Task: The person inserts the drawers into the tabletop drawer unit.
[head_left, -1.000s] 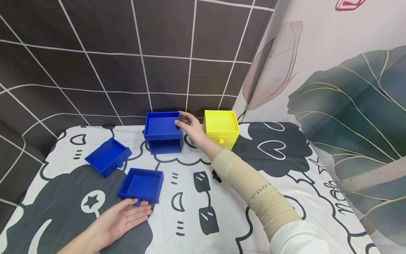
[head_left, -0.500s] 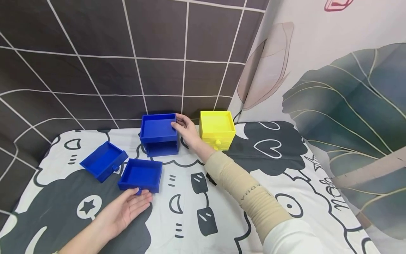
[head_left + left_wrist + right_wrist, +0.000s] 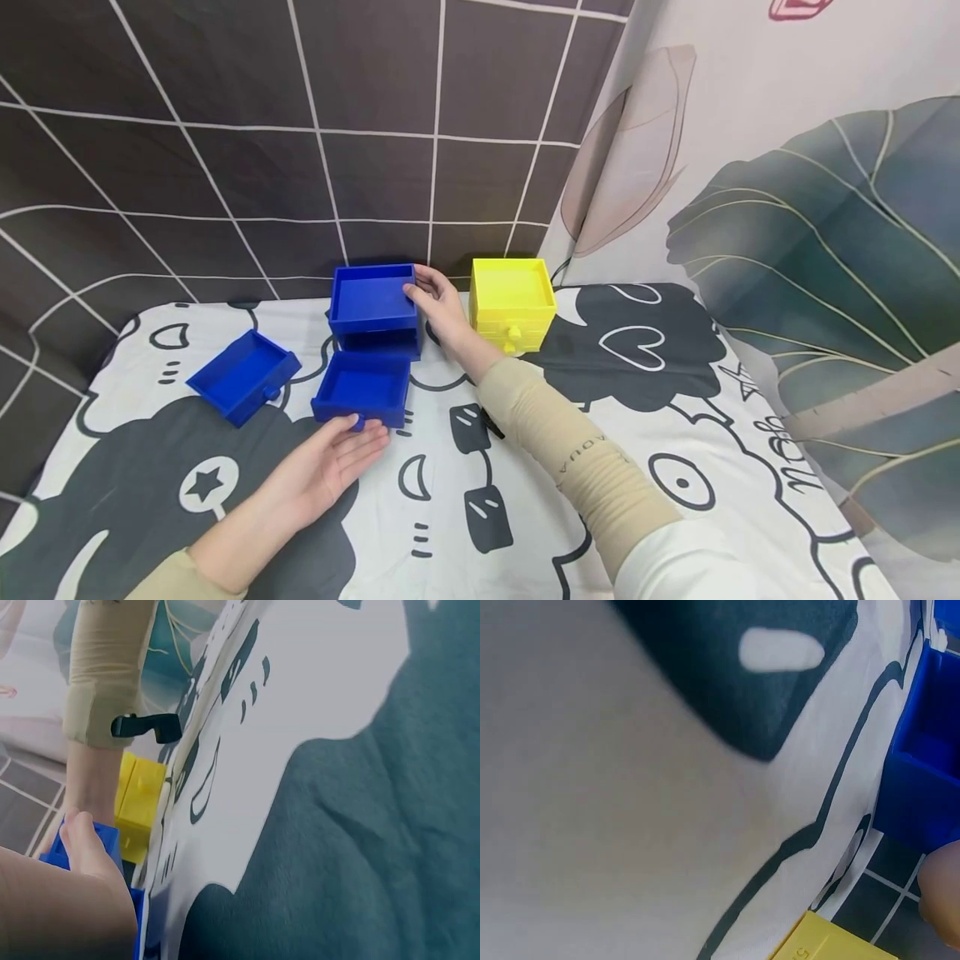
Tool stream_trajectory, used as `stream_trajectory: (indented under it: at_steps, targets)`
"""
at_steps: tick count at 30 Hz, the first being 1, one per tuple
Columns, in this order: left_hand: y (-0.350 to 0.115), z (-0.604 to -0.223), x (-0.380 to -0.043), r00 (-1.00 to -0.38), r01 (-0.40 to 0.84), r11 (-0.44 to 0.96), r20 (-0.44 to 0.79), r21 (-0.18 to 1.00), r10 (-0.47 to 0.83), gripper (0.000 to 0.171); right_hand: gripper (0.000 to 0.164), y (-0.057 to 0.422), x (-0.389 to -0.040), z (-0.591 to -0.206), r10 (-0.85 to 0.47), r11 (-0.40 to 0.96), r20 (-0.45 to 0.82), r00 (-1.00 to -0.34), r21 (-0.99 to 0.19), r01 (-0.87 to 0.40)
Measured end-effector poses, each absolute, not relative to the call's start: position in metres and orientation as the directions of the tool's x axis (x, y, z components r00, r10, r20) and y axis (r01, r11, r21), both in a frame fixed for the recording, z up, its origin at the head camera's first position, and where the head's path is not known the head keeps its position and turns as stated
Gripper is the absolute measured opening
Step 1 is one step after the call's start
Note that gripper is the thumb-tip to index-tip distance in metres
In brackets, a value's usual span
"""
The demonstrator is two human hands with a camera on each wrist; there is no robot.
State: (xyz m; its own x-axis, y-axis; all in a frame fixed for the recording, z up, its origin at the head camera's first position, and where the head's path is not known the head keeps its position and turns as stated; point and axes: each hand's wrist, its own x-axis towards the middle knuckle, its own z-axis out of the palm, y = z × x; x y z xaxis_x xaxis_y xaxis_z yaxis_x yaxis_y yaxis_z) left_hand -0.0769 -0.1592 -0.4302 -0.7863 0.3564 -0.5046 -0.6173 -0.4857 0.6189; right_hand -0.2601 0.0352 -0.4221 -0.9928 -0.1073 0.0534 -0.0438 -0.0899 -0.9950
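"What's the largest thing in front of us?"

"The dark gridded backdrop (image 3: 382, 175), and below it the black-and-white printed cloth (image 3: 540, 492) the cabinets stand on."

"Which cabinets?"

"A blue cabinet (image 3: 373, 302) and, to its right, a yellow cabinet (image 3: 513, 287). They're side by side near the backdrop, with a gap between. The blue one has a shallow tray on top and a bay facing forward underneath."

"Where's the right hand (image 3: 442, 312)?"

"In that gap. It grips the blue cabinet's right wall, thumb over the top rim, fingers at the outer side. The yellow cabinet is just to the right of its wrist."

"And the drawers?"

"Two blue ones. The front drawer (image 3: 362, 386) lies before the bay, almost square to it, its rear edge right by the cabinet's base. Whether they touch, I can't tell. The second drawer (image 3: 243, 379) rests on the cloth to its left, turned at an angle, farther from the person than the left hand (image 3: 330, 467)."

"What is that left hand doing?"

"It's at the near side of the front drawer, palm partly upward, so the drawer sits directly beyond its fingertips. Thumb and fingers pinch the round knob (image 3: 360, 422) on the drawer's face."

"Does the left wrist view add anything?"

"A small black strap (image 3: 161, 726) jutting from the right sleeve's beige cuff."
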Motion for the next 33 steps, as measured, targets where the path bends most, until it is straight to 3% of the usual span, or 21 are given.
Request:
stream_trajectory:
  at_steps: [16,33]
  targets:
    - [-0.135,-0.423,-0.094,-0.792,-0.609,-0.515,-0.5,0.603,0.35,0.032,0.048,0.034,-0.26,-0.425,-0.095,-0.082,0.068,-0.993,-0.995,-0.06]
    - [-0.127,-0.414,-0.104,-0.795,-0.601,-0.564,-0.491,0.566,0.356,0.025,0.05,0.035,-0.26,-0.427,-0.111,-0.045,0.079,-0.991,-0.996,-0.075]
